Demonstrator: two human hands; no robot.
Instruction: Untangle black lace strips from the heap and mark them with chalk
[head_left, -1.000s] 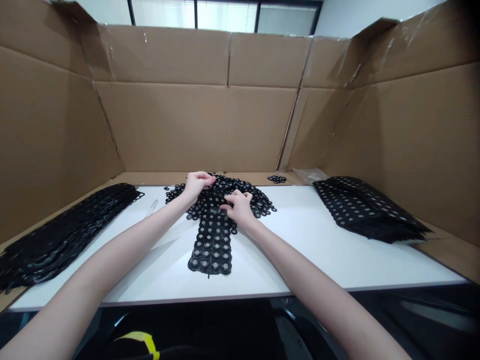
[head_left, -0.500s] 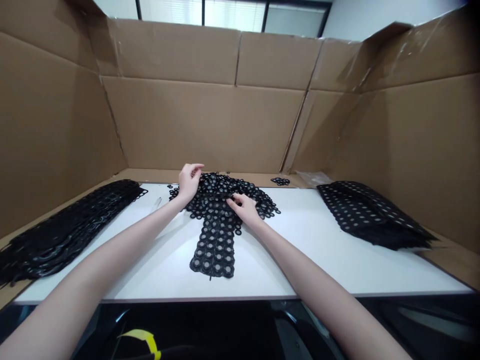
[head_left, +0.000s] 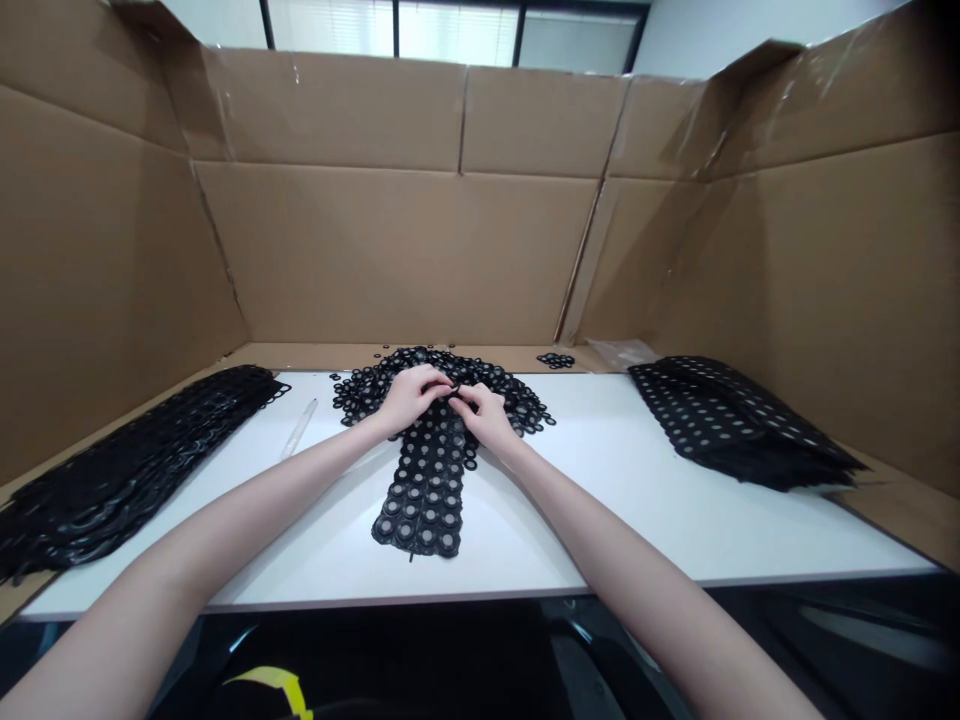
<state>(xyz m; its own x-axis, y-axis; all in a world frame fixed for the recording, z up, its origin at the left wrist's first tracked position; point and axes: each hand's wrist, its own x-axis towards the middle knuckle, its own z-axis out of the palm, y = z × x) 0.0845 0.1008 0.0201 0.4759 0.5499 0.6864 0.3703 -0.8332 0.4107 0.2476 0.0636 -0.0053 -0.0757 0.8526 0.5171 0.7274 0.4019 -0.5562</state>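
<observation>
My left hand (head_left: 409, 398) and my right hand (head_left: 484, 410) meet fingertip to fingertip over the far part of a black strip (head_left: 420, 500) dotted with rows of grey discs. Both are closed in a pinch at a small black ring (head_left: 454, 391), only partly visible between the fingers. Behind and around them spreads a heap of black rings (head_left: 360, 392), some with grey centres. The strip lies flat, its near end toward me, while its far end is covered by my hands and the heap.
On the left lies a long stack of black openwork strips (head_left: 150, 460), with a clear slender tool (head_left: 300, 428) beside it. Dotted black sheets (head_left: 735, 420) are piled at right. A few rings (head_left: 556, 360) sit at the back edge. Cardboard walls (head_left: 405, 250) surround the white table (head_left: 600, 480).
My left hand has come from the heap's far left to meet my right hand, its fingers now closing at the small ring. The right hand has stayed nearly in place.
</observation>
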